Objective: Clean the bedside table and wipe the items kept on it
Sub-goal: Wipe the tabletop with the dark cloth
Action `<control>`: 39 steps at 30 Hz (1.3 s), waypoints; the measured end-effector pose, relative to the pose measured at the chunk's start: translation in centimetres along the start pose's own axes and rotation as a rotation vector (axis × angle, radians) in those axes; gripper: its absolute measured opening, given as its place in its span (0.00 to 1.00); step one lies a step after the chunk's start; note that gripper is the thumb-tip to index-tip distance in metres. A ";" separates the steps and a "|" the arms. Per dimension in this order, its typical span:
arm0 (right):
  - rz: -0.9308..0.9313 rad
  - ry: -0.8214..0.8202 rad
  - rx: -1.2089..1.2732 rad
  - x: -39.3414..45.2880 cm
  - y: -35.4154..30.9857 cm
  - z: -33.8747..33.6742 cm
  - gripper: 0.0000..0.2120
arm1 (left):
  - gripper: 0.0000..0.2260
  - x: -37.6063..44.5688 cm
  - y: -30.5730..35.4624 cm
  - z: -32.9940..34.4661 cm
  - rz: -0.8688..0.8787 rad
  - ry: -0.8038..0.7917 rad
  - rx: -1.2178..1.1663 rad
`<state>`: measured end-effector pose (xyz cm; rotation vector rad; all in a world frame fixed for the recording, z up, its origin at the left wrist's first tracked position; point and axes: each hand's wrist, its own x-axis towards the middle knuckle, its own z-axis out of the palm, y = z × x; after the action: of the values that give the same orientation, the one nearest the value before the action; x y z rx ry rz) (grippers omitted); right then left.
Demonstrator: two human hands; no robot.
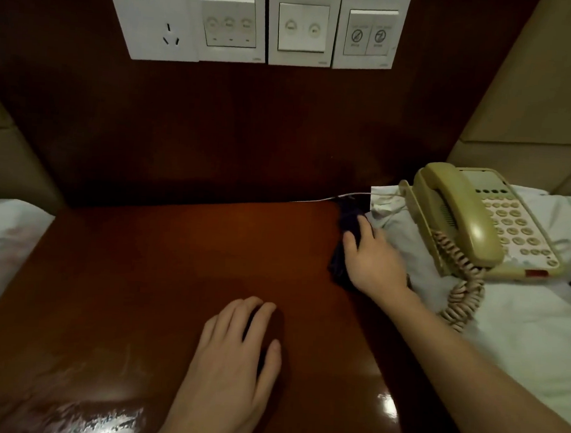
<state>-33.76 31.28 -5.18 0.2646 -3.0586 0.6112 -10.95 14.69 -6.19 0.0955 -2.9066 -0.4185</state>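
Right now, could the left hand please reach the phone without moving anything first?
Probably not easily: the left hand rests flat on the table, and the right hand with the cloth lies between it and the phone.

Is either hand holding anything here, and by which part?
The right hand presses a dark cloth flat on the table's right edge, palm on top. The left hand rests empty.

I can make out no legible words or numbers anywhere from here. The rightmost switch plate (371, 29) carries two round pictograms, each a circle with a slash through it, over captions too blurred for me to read, and the other two switch plates (302, 26) show only small round icons. The keypad of the telephone (510, 222) is too small and washed out to read.
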 end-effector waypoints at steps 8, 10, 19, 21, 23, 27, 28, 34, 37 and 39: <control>-0.003 -0.086 -0.046 2.6 -0.8 -0.5 0.31 | 0.24 0.0 0.3 -0.7 -0.027 -0.055 -0.037; -0.005 -0.124 -0.028 4.2 -1.2 -0.6 0.31 | 0.28 0.0 0.4 -1.0 -0.034 -0.044 -0.067; -0.073 -0.076 -0.014 -11.9 3.7 -2.1 0.27 | 0.24 -0.2 0.7 -1.2 -0.046 -0.036 -0.097; -0.077 -0.073 -0.021 -16.5 4.7 -2.8 0.28 | 0.24 -0.1 0.8 -1.2 -0.045 -0.021 -0.097; -0.058 -0.074 -0.026 -20.1 5.4 -3.4 0.27 | 0.21 -0.3 0.9 -1.3 -0.054 0.001 -0.101; -0.155 -0.070 -0.117 -24.2 4.9 -3.7 0.27 | 0.18 -2.3 1.5 -2.8 -0.088 0.029 -0.180; -0.187 -0.101 -0.129 -24.7 4.0 -3.6 0.27 | 0.18 -3.5 1.2 -3.3 -0.129 0.041 -0.216; -0.413 -0.263 -0.170 -27.0 -6.4 0.6 0.28 | 0.19 -14.2 -3.8 -6.9 -0.422 0.238 -0.334; -0.455 -0.312 -0.138 -28.1 -11.6 2.1 0.31 | 0.27 -17.0 -5.4 -7.3 -0.537 0.260 -0.339; -0.502 -0.349 -0.092 -27.8 -11.9 1.9 0.35 | 0.26 -17.6 -5.6 -7.5 -0.510 0.228 -0.329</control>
<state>-4.30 24.26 -3.62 1.2011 -3.1115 0.4265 7.96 8.93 -4.11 0.7840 -2.5216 -0.8928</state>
